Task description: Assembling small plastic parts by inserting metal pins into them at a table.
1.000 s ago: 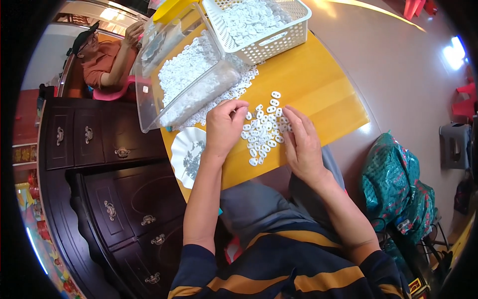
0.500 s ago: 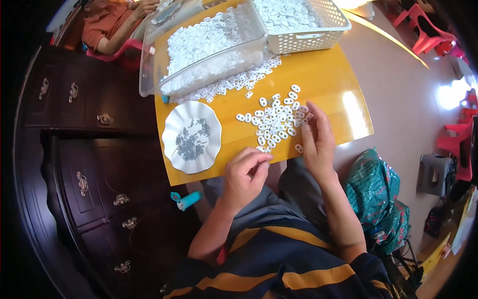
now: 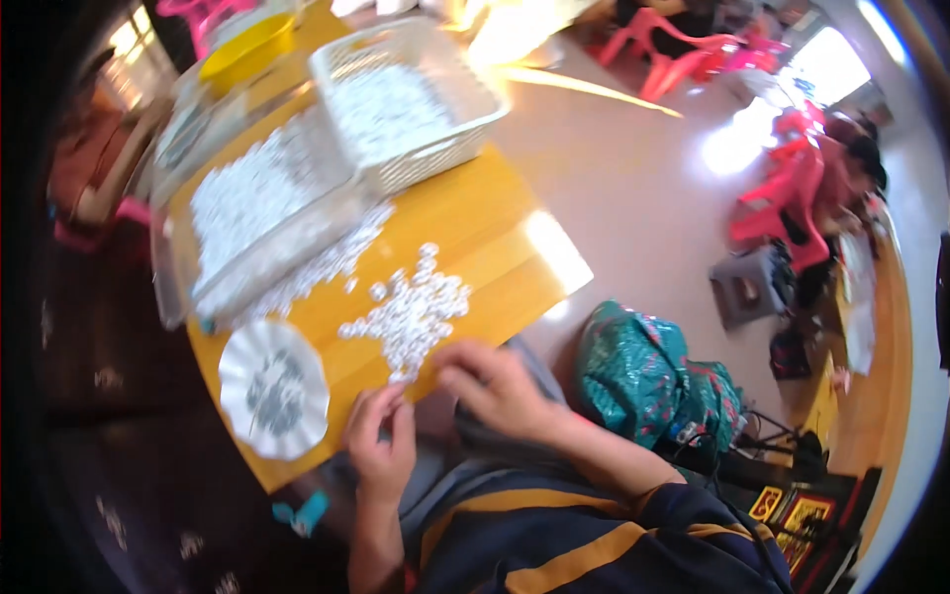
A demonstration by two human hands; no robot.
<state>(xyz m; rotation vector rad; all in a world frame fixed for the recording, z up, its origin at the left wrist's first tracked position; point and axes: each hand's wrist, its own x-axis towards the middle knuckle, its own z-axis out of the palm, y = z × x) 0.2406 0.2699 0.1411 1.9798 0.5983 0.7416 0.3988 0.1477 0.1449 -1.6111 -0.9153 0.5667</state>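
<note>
Small white rings [image 3: 411, 315] – glossy, round, heaped

Home workroom: dark cabinet [image 3: 89, 396], pink plastic chairs [image 3: 683, 59].

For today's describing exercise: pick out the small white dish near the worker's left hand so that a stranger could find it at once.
Start at the yellow table and go to its near left corner, beside the left hand. There sits the white dish, round with a scalloped rim. Unlike the clear tub and white basket of white pieces, it holds small dark-grey bits.
</note>
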